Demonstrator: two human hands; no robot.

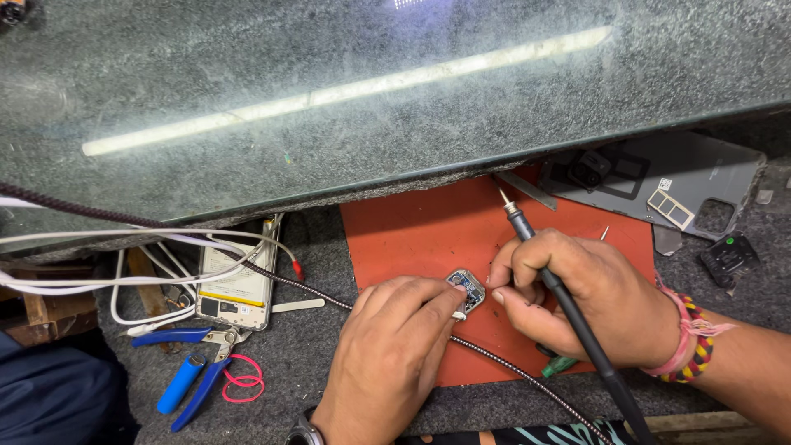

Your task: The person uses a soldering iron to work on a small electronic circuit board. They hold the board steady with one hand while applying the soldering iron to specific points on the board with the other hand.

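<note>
Centrally, at the lower edge of the orange work mat [412, 235], both hands met over a small circuit module [466, 288]. The left hand [395, 350] lay palm-down, its fingers curled and its index fingertip pressing the module's lower left edge against the mat. The right hand [581, 301], at 3 o'clock from the module, was closed around a black soldering iron [568, 309] held pen-fashion; its tip pointed away toward 11 o'clock, clear of the module, while thumb and forefinger touched the module's right edge.

A braided cable [280, 280] ran from 9 o'clock under the left hand toward the module. At 9 o'clock lay an opened phone [237, 288], with blue-handled pliers [198, 363] at 8 o'clock. A grey phone back cover [659, 177] rested at 2 o'clock.

Judged risks — the module was pinned by fingertips only, so a slip could skid it across the mat. The iron's shaft sat close to bare fingers; if hot, a regrip could burn skin. A tug on the cable could drag the module.
</note>
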